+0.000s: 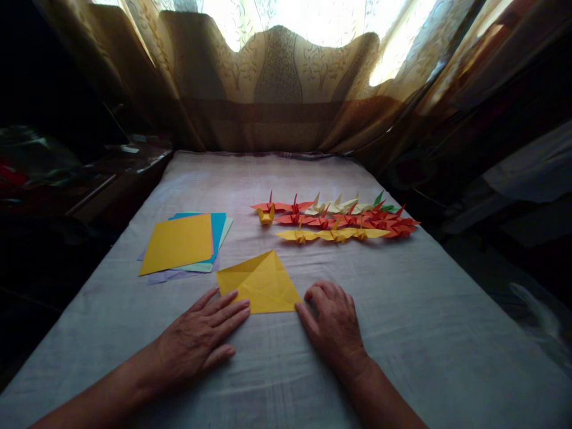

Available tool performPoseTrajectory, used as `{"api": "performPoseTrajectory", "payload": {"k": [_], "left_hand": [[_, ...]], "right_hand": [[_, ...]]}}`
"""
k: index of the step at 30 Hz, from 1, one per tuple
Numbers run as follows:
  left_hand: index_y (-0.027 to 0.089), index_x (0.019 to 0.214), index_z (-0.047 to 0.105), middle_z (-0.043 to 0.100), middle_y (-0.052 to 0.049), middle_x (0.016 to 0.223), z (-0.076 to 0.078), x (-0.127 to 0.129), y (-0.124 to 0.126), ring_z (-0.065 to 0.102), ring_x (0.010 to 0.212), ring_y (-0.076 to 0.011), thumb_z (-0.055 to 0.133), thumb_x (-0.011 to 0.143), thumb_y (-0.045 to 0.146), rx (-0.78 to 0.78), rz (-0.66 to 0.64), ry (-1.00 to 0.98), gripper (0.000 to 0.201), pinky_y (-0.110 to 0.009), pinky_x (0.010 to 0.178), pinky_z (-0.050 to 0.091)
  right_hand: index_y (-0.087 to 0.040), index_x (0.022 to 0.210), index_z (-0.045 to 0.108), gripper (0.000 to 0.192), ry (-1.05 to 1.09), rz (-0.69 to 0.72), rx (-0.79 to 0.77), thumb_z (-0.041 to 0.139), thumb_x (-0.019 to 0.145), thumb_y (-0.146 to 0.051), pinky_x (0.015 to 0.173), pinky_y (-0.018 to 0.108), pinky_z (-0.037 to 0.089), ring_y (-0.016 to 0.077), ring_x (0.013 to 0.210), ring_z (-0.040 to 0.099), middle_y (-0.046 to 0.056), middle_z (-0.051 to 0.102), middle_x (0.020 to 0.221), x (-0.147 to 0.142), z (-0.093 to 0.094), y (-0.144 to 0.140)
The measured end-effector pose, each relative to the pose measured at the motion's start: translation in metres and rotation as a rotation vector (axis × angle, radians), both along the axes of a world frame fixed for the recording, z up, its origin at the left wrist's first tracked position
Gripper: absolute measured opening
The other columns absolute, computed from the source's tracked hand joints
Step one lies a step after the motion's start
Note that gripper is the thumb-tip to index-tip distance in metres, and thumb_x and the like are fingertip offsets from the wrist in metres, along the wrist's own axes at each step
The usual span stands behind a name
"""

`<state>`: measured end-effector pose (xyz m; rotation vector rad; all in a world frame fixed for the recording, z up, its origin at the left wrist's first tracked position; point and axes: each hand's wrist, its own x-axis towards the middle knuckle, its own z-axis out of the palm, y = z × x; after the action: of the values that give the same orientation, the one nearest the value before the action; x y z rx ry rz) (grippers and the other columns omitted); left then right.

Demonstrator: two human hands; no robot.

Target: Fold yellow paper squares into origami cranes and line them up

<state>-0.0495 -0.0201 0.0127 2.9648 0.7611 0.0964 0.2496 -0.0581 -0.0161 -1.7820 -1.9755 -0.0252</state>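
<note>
1. Head view: the folded yellow paper triangle (261, 285) lies flat on the tabletop (420, 310), which is covered with a pale grey cloth, right in front of me and between my two hands. Its point aims away from me and its long edge runs near my fingers.

2. I judge this paper very light, thin and easily creased. It should slide readily on the cloth, and a careless pinch would mark it. The best hold looks to be at the corners or along a folded edge, with flat fingertips pinning the rest.

3. My left hand (201, 336) lies open and flat, gripping nothing, with its fingertips resting on the near left corner of the triangle.

4. My right hand (333, 322) is loosely curled with knuckles up, also holding nothing. Its thumb touches, or sits just beside, the near right corner; I cannot tell which.

5. To the left, near the triangle, sits a loose stack of square paper sheets (181, 244), yellow on top with blue, pale green and lilac showing beneath.

6. Beyond the triangle, rows of finished folded paper cranes (339, 219) in red, orange, yellow, cream and green lie close together.

7. At the far end hangs a patterned beige curtain (277, 83) with bright light behind it.
</note>
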Motion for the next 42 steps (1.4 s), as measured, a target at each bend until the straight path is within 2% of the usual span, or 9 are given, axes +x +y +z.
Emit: {"api": "performPoseTrajectory", "payload": {"k": [8, 12, 14, 18, 23, 30, 32, 36, 42], "left_hand": [[0.034, 0.139, 0.053, 0.061, -0.002, 0.137, 0.009, -0.029, 0.0, 0.052, 0.129, -0.0243, 0.051, 0.097, 0.046, 0.146, 0.052, -0.016, 0.044, -0.04, 0.115, 0.028], [0.029, 0.113, 0.069, 0.069, -0.005, 0.108, 0.003, -0.009, -0.012, 0.061, 0.101, -0.0269, 0.047, 0.097, 0.043, 0.163, 0.304, -0.054, 0.031, -0.044, 0.095, 0.043], [0.027, 0.117, 0.068, 0.07, -0.005, 0.098, 0.001, 0.006, -0.015, 0.062, 0.092, -0.026, 0.047, 0.097, 0.043, 0.123, 0.382, -0.036, 0.033, -0.043, 0.089, 0.045], [0.025, 0.133, 0.059, 0.07, -0.008, 0.112, -0.001, 0.029, -0.005, 0.062, 0.1, -0.0282, 0.046, 0.098, 0.043, 0.144, 0.446, -0.082, 0.041, -0.047, 0.097, 0.041], [0.025, 0.132, 0.06, 0.063, -0.011, 0.129, -0.005, 0.041, 0.02, 0.057, 0.118, -0.03, 0.055, 0.093, 0.044, 0.046, 0.392, -0.089, 0.043, -0.046, 0.103, 0.042], [0.026, 0.123, 0.066, 0.063, -0.01, 0.131, -0.011, 0.029, 0.049, 0.057, 0.121, -0.0278, 0.051, 0.097, 0.047, -0.101, 0.115, -0.232, 0.037, -0.043, 0.104, 0.044], [0.023, 0.112, 0.069, 0.066, -0.011, 0.127, -0.007, 0.029, 0.058, 0.06, 0.117, -0.0252, 0.046, 0.099, 0.047, -0.136, 0.065, -0.285, 0.036, -0.04, 0.101, 0.046], [0.019, 0.087, 0.069, 0.07, -0.01, 0.119, 0.008, 0.039, 0.068, 0.066, 0.105, -0.021, 0.049, 0.098, 0.046, -0.165, 0.051, -0.279, 0.035, -0.033, 0.093, 0.05], [0.021, 0.077, 0.067, 0.072, -0.002, 0.114, 0.031, 0.043, 0.057, 0.057, 0.123, -0.0302, 0.072, 0.082, 0.039, -0.009, 0.046, -0.104, 0.02, -0.054, 0.117, 0.024]], "right_hand": [[-0.023, 0.08, 0.057, 0.008, 0.066, 0.059, 0.065, 0.062, 0.087, -0.024, 0.08, 0.035, 0.036, 0.0223, 0.088, 0.056, 0.004, 0.063, 0.091, -0.001, 0.0, 0.001], [-0.023, 0.08, 0.059, 0.009, 0.137, 0.123, 0.074, 0.059, 0.089, -0.023, 0.081, 0.036, 0.037, 0.0212, 0.086, 0.057, 0.003, 0.063, 0.088, -0.002, -0.001, 0.002], [-0.023, 0.08, 0.06, 0.008, 0.18, 0.153, 0.064, 0.06, 0.088, -0.022, 0.081, 0.036, 0.038, 0.0211, 0.086, 0.058, 0.003, 0.064, 0.088, -0.003, 0.0, 0.002], [-0.024, 0.086, 0.064, 0.008, 0.252, 0.294, 0.026, 0.059, 0.086, -0.017, 0.083, 0.035, 0.041, 0.0204, 0.089, 0.059, 0.003, 0.066, 0.093, -0.006, 0.006, -0.003], [-0.025, 0.096, 0.064, 0.025, 0.288, 0.54, 0.001, 0.054, 0.081, -0.007, 0.086, 0.034, 0.043, 0.0184, 0.09, 0.06, 0.001, 0.069, 0.097, -0.008, 0.009, -0.005], [-0.023, 0.118, 0.064, 0.038, 0.032, 0.385, 0.218, 0.056, 0.084, -0.008, 0.096, 0.039, 0.043, 0.0241, 0.115, 0.056, 0.011, 0.064, 0.125, 0.004, 0.005, 0.03], [-0.028, 0.112, 0.068, 0.03, -0.06, 0.416, 0.268, 0.061, 0.087, -0.015, 0.097, 0.041, 0.042, 0.0257, 0.121, 0.053, 0.01, 0.061, 0.132, 0.006, 0.003, 0.045], [-0.026, 0.09, 0.07, 0.008, -0.15, 0.535, 0.403, 0.064, 0.089, -0.021, 0.098, 0.039, 0.039, 0.0239, 0.118, 0.055, 0.006, 0.069, 0.121, 0.007, 0.004, 0.059], [-0.022, 0.082, 0.066, 0.012, -0.171, 0.446, 0.446, 0.058, 0.088, -0.016, 0.094, 0.036, 0.036, 0.0191, 0.093, 0.061, 0.003, 0.073, 0.093, 0.019, 0.021, 0.036]]}}
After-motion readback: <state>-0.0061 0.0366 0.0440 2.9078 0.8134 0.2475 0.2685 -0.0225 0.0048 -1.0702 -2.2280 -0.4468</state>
